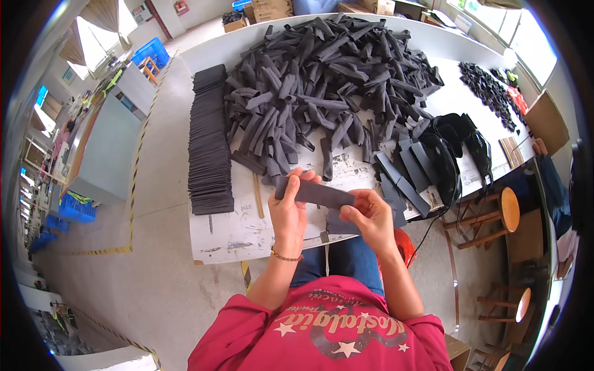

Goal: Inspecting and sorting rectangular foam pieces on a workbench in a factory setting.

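Note:
A flat dark grey fabric strip (pixel 317 193) is held level above the near edge of the white table (pixel 247 232). My left hand (pixel 289 210) grips its left end, thumb on top. My right hand (pixel 370 216) pinches its right end. Just behind the strip lies a big loose heap of rolled and folded dark grey fabric pieces (pixel 322 80). At my left on the table stands a long neat row of stacked flat grey pieces (pixel 209 148). More flat grey strips (pixel 405 170) fan out at my right.
Black straps and cords (pixel 461 145) lie right of the strips, with small black parts (pixel 492 89) further back. A thin wooden stick (pixel 257 195) lies on the table. Round wooden stools (pixel 504 210) stand at right. A grey cabinet (pixel 111 148) and blue crates (pixel 151 52) stand at left.

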Tool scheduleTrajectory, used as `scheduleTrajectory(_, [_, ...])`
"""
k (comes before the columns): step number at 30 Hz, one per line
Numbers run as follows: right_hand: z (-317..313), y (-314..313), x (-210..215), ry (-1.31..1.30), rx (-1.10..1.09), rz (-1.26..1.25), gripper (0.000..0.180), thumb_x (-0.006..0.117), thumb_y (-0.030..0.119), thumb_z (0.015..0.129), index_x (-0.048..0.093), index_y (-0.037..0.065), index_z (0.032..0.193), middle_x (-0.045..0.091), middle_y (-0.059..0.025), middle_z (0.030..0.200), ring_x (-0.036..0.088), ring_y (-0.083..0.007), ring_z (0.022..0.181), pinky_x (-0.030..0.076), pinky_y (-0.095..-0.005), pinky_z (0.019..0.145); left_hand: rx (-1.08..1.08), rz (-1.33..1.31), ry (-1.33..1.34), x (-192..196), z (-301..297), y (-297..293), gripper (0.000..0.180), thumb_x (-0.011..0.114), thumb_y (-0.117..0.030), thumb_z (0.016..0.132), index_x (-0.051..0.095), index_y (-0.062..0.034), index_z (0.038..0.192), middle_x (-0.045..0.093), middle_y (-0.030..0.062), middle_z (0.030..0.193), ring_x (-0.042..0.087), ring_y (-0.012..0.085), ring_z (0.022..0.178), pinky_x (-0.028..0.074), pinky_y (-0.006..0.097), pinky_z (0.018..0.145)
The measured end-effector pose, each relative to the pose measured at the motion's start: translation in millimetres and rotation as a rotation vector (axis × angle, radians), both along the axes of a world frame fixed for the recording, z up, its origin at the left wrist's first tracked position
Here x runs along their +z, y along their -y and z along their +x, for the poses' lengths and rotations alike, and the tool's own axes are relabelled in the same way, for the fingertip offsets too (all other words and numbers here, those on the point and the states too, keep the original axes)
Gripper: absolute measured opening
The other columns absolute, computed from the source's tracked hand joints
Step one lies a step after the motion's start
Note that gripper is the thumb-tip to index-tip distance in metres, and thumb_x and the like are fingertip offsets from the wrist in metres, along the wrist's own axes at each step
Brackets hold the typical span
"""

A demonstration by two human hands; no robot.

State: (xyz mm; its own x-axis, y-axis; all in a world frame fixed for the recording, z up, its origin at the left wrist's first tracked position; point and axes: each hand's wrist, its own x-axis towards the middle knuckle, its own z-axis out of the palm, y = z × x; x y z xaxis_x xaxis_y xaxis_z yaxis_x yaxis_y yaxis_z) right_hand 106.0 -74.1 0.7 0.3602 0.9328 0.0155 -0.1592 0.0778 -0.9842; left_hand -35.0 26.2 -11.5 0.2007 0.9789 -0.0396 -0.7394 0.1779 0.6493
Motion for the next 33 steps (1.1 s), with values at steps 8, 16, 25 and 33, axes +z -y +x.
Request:
scheduleTrajectory(8, [7.8,8.4,10.7,0.19,-0.019,-0.166,0.023,0.067,-0.001,0.085,0.056,-0.004,0.104,0.064,-0.0058,0.079,0.065,-0.0128,0.071,0.049,-0.0234,0.066,-0.043,-0.036,-0.042,-4.9,-0.7,-1.4,0.025,0.064,-0.015,0.092,0.063,0.004,0.108,0.069,0.0181,0.097,0.068,0.0311,0.089,0.054,0.04,0.085])
scheduleTrajectory(16, [8.5,8.6,2.0,0.163,-0.002,-0.105,0.025,0.069,-0.003,0.082,0.065,-0.002,0.106,0.066,-0.0035,0.082,0.06,-0.0098,0.072,0.045,-0.0225,0.062,-0.064,-0.006,-0.016,-2.3,4.3,-3.7,0.027,0.064,-0.017,0.092,0.062,0.0043,0.108,0.068,0.0168,0.099,0.067,0.0307,0.091,0.055,0.041,0.086])
scheduleTrajectory(25, [22.6,5.7,-7.8,1.045,-0.261,0.457,0.029,0.061,-0.015,0.078,0.071,0.004,0.098,0.064,-0.0097,0.098,0.063,-0.0193,0.082,0.05,-0.0266,0.069,-0.168,-0.137,0.039,-18.4,-7.9,-5.5,0.019,0.065,-0.016,0.091,0.064,0.0008,0.098,0.069,0.0126,0.094,0.069,0.0244,0.087,0.059,0.038,0.078])
scheduleTrajectory(33, [23.4,14.5,-10.0,-0.038,-0.189,0.026,0.023,0.058,0.007,0.094,0.061,-0.005,0.114,0.062,-0.0079,0.107,0.061,-0.0131,0.089,0.047,-0.0248,0.082,-0.092,-0.045,-0.099,-17.4,-7.4,-3.1,0.01,0.065,-0.006,0.089,0.065,0.0028,0.093,0.069,0.0153,0.086,0.069,0.0252,0.075,0.061,0.037,0.071])
